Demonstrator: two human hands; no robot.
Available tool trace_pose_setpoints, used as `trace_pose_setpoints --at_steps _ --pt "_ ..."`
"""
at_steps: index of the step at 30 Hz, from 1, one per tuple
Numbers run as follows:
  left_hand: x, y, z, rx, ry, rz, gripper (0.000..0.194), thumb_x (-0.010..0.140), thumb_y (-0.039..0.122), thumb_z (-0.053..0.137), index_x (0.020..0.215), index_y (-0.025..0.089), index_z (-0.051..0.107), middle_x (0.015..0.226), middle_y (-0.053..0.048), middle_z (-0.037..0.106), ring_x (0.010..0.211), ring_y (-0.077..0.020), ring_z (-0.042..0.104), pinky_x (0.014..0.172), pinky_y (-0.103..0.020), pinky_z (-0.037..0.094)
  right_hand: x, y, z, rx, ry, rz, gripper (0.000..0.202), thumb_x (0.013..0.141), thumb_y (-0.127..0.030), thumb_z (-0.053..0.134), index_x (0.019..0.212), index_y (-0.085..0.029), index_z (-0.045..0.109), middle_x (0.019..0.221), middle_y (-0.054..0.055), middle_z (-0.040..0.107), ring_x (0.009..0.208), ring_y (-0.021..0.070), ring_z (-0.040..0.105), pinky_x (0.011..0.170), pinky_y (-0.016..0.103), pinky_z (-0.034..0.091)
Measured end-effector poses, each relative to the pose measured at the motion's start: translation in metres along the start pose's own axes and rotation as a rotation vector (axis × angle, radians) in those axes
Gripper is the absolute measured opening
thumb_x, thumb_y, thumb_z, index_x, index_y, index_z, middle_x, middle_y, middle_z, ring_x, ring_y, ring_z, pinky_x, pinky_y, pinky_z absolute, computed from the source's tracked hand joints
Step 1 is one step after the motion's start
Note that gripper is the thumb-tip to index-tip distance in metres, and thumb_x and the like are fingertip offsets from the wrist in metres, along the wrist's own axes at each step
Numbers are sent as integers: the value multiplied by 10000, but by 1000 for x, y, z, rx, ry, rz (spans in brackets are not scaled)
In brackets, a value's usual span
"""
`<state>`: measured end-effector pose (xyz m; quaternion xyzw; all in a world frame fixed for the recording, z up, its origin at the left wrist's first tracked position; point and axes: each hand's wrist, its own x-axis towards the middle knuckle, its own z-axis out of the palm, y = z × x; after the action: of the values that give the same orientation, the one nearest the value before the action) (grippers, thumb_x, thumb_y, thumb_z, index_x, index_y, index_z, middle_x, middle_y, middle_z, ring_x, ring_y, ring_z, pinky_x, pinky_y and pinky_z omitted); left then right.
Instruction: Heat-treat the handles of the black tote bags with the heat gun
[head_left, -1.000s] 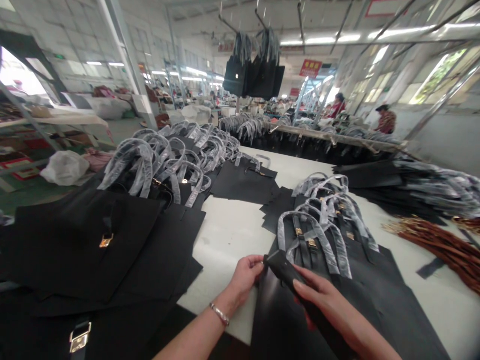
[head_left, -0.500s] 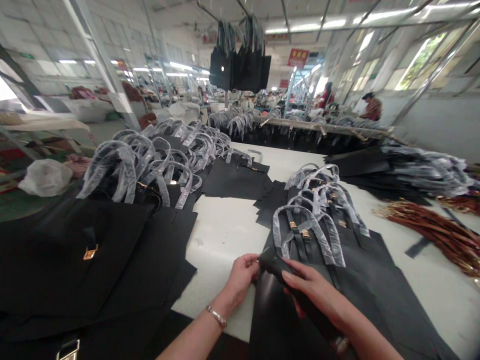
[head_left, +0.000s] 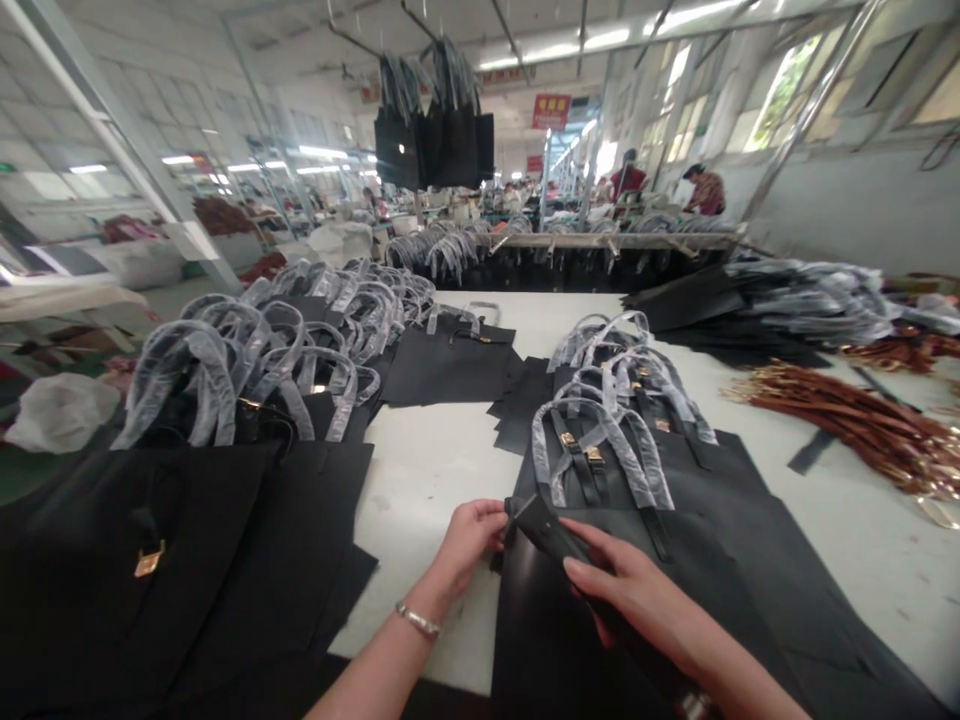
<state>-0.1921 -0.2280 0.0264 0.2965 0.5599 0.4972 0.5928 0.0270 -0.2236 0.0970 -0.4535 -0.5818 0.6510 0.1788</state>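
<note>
My right hand (head_left: 626, 580) is closed around a black leather strap (head_left: 546, 527), which slants over a flat black bag panel (head_left: 536, 620). A small hole shows near the strap's far end. Thumb and fingers of my left hand (head_left: 474, 535) are pinched on a small dark leather piece (head_left: 513, 508) right beside that end; whether the two are joined I cannot tell. Just beyond my hands lie black bag pieces with plastic-wrapped handles (head_left: 600, 440) and gold buckles (head_left: 594, 455).
A pile of black bags (head_left: 187, 520) with wrapped handles covers the left. Another panel (head_left: 450, 360) lies farther back on the white table (head_left: 420, 470). Brown straps (head_left: 847, 415) and more wrapped handles (head_left: 825, 300) are at right. Bags (head_left: 435, 140) hang overhead. People (head_left: 705, 190) work beyond.
The camera view has turned slightly right. My left hand has drawn a little away from the strap's end, and the small dark piece at its fingertips now shows.
</note>
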Motion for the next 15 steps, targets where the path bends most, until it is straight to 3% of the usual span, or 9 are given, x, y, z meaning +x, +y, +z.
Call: trace_pose_setpoints --at_steps 10,12,15 --pt "14 7 -8 138 -12 -21 244 718 344 648 622 134 571 427 44 460 362 -46 366 371 -170 223 -2 16 -5 27 20 3 640 817 -444 615 1375 -185 438 687 -38 589 405 94 535 386 207 424" --pt "16 10 -9 146 -41 -27 212 717 315 669 678 115 611 452 33 498 368 -44 393 368 -160 248 -3 18 -5 32 25 8 648 811 -453 617 1373 -182 441 684 -37 586 405 95 530 382 207 417" --pt "19 13 -9 119 -51 -66 220 705 268 726 808 88 651 598 -21 613 471 -72 546 438 -155 402 -3 20 -5 40 28 16 665 794 -461 627 1371 -184 447 686 -37 586 400 92 519 383 210 413"
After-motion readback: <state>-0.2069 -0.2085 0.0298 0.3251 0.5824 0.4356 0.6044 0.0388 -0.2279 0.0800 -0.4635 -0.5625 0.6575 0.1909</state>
